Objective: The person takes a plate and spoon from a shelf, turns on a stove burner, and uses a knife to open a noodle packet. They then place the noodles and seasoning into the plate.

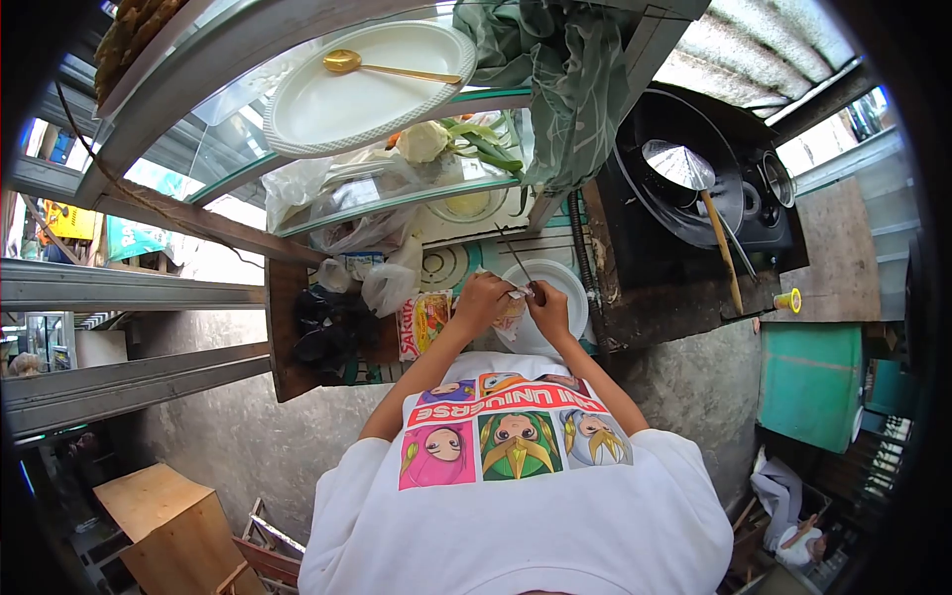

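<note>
My left hand [483,302] is closed on a small, thin, pale packet [510,317] with reddish marks, which hangs below the fingers. My right hand [548,310] grips a knife [513,252], its thin blade pointing up and away from me. Both hands are close together at the packet's upper edge, over a white plastic bowl [567,278]. Just left of my left hand lies a red and yellow printed packet [424,324]. What exactly the small packet contains is not visible.
A glass case holds vegetables [424,142], with a white plate [297,111] and golden spoon [342,61] above. On the right, a black wok [635,164] sits on a stove, with a wooden-handled ladle [722,253]. Black plastic bags [325,327] lie left. Another person [783,501] is at lower right.
</note>
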Demonstrator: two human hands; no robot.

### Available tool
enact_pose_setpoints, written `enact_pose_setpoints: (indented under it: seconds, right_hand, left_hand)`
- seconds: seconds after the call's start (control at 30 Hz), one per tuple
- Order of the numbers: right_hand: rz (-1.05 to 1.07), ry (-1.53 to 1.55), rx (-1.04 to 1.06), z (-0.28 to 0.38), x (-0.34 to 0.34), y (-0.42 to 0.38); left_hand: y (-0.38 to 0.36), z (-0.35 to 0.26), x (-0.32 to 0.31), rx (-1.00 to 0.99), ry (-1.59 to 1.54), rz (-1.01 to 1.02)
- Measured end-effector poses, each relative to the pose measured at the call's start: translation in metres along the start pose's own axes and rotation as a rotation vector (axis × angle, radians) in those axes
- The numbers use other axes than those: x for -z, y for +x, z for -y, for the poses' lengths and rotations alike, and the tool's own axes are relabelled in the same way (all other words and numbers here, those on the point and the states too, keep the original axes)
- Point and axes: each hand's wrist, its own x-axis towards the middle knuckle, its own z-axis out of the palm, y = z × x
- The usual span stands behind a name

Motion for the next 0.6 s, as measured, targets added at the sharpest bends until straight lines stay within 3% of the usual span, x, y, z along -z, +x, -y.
enact_pose_setpoints:
  seconds: [0.27, 0.6]
  right_hand:
    - [-0.086, -0.032, -0.016, -0.001, -0.003, 0.001]
    - [-0.037, 0.040, -0.217, -0.010, -0.003, -0.005]
  left_hand:
    - [0.001, 0.001, 0.002, 0.046, -0.004, 0.004]
    - [-0.002, -0.001, 0.009, 0.026, -0.025, -0.017]
